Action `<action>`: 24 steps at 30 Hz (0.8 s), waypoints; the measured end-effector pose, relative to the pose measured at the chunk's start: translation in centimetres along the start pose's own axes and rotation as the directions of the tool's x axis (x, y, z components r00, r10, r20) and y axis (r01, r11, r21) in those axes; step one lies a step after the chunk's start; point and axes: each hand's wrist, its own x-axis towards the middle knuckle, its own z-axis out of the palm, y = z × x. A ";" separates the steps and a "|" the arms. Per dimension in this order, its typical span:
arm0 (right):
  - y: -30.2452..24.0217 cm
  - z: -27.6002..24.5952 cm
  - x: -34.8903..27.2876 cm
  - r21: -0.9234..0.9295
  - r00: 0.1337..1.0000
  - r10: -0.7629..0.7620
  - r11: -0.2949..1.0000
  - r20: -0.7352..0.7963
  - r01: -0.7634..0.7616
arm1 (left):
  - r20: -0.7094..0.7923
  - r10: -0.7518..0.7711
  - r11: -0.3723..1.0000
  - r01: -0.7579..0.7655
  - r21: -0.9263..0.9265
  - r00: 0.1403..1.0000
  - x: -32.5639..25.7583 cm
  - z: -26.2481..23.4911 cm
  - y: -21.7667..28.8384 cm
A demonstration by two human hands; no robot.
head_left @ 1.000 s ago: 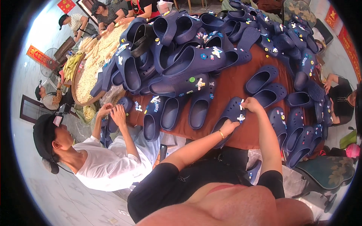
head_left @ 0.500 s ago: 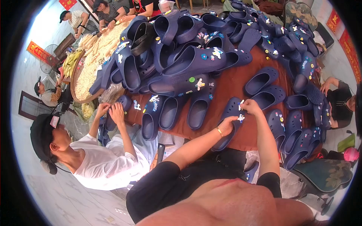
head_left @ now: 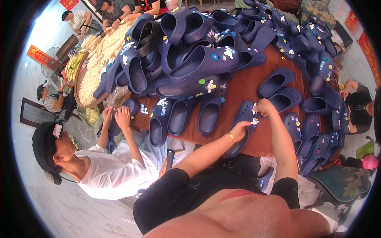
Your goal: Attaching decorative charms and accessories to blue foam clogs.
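Note:
A navy blue clog [head_left: 239,147] with holes in its upper lies at the table's near edge, in front of me. Bent over its side, my left hand [head_left: 239,131] with a gold bracelet is closed on the clog, its fingertips at a white figure-shaped shoe charm [head_left: 254,122]. From the right, my right hand [head_left: 266,107] pinches a second white shoe charm [head_left: 254,106] against the clog's toe. My fingers partly cover both charms. Two plain navy clogs [head_left: 275,82] rest just beyond my right hand.
A large heap of navy clogs [head_left: 194,65], many with charms, fills the far side of the brown-covered table [head_left: 238,89]. More clogs [head_left: 310,137] line the right edge. At my left sits a co-worker in white [head_left: 115,170]; another person [head_left: 359,105] is at the right.
My right hand has shifted slightly right and down, still at the upper charm. The left hand stays almost in place at the lower one.

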 end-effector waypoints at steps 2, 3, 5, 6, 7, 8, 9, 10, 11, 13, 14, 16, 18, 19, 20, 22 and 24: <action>0.8 0.4 0.2 0.048 1.000 -0.017 0.999 -0.006 0.017 | 0.000 -0.006 1.000 0.006 0.012 1.000 -0.4 0.5 0.2; 1.2 0.7 0.1 0.087 0.998 -0.050 0.995 -0.033 0.052 | 0.007 -0.003 1.000 0.003 0.005 1.000 -0.6 0.8 0.3; 1.2 0.9 -0.1 0.125 0.995 -0.085 0.988 -0.055 0.092 | 0.007 0.004 1.000 -0.004 -0.003 1.000 -0.7 0.9 0.3; 1.1 0.9 -0.2 0.124 0.995 -0.081 0.988 -0.052 0.087 | -0.008 -0.003 1.000 0.003 -0.009 1.000 -0.7 1.0 0.3; 0.8 0.9 -0.5 0.122 0.996 -0.076 0.989 -0.053 0.082 | -0.019 -0.011 1.000 0.011 -0.013 1.000 -0.8 1.0 0.3; 0.5 0.8 -0.8 0.122 0.995 -0.079 0.989 -0.055 0.085 | -0.018 -0.009 1.000 0.009 -0.011 1.000 -0.9 0.9 0.4; 0.3 0.7 -1.0 0.123 0.997 -0.064 0.990 -0.034 0.068 | -0.006 0.001 1.000 -0.001 -0.014 1.000 -1.0 0.9 0.4; 0.2 0.5 -1.1 0.123 0.999 -0.050 0.991 -0.014 0.051 | 0.010 0.012 1.000 -0.012 -0.017 1.000 -1.0 1.0 0.4; 0.2 0.5 -1.0 0.122 0.999 -0.052 0.991 -0.017 0.054 | 0.011 0.014 1.000 -0.014 -0.015 1.000 -1.0 1.1 0.4; 0.1 0.3 -0.9 0.112 0.999 -0.030 0.993 0.042 0.025 | 0.021 0.031 0.999 -0.031 -0.016 0.999 -1.1 1.3 0.4; 0.0 0.2 -1.0 0.113 0.999 -0.032 0.993 0.041 0.027 | 0.021 0.032 0.999 -0.032 -0.014 0.999 -1.1 1.4 0.5; -0.2 0.1 -1.4 0.109 0.998 0.002 0.994 0.055 -0.008 | 0.032 0.027 0.999 -0.026 -0.026 0.999 -1.3 1.6 0.6; 0.5 0.4 -0.9 0.134 0.999 -0.019 0.991 0.042 0.013 | 0.025 0.035 0.999 -0.035 -0.016 0.999 -1.3 1.8 0.6; 0.6 0.5 -0.9 0.159 0.999 -0.037 0.987 0.030 0.032 | 0.017 0.042 0.999 -0.042 -0.007 0.999 -1.3 2.0 0.7; 0.7 0.6 -1.0 0.160 0.999 -0.038 0.987 0.029 0.032 | 0.017 0.042 0.999 -0.041 -0.006 0.999 -1.4 2.1 0.7; 0.7 0.6 -1.3 0.200 0.998 -0.059 0.978 0.022 0.053 | 0.011 0.033 0.999 -0.033 -0.005 0.999 -1.6 2.3 0.8; 0.1 1.0 -1.6 0.115 0.998 -0.066 0.991 -0.017 0.067 | 0.007 0.031 1.000 -0.031 -0.003 0.999 -1.4 1.6 0.6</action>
